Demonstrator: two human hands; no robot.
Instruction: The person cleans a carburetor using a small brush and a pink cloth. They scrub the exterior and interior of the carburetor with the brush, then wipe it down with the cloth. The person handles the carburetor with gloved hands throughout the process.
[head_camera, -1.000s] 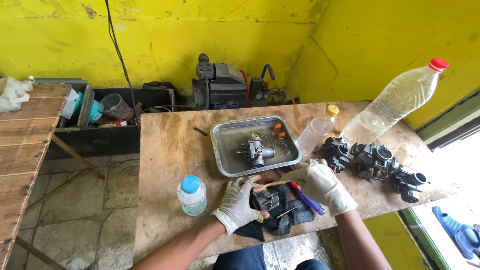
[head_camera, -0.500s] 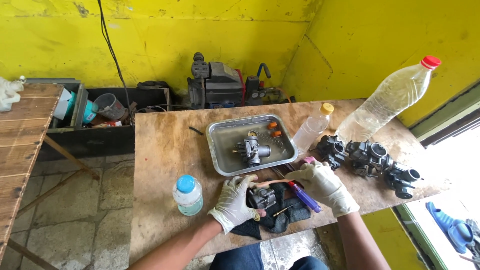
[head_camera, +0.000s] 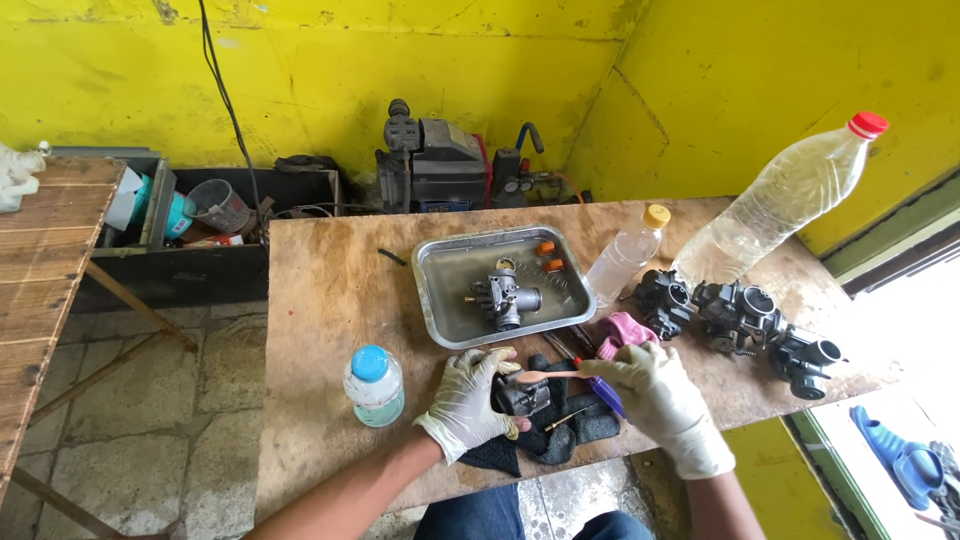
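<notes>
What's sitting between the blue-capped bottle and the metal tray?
Nothing: in the head view, only bare, stained tabletop lies between the blue-capped bottle and the metal tray. The gloved left hand sits just right of that stretch.

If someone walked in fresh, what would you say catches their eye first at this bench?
Probably the gloved left hand gripping a small carburetor part on a dark cloth at the table's near edge, while the right hand brings an orange-handled brush to it. Behind them, a metal tray holds another carburetor, and a big red-capped plastic bottle leans at the right.
</notes>
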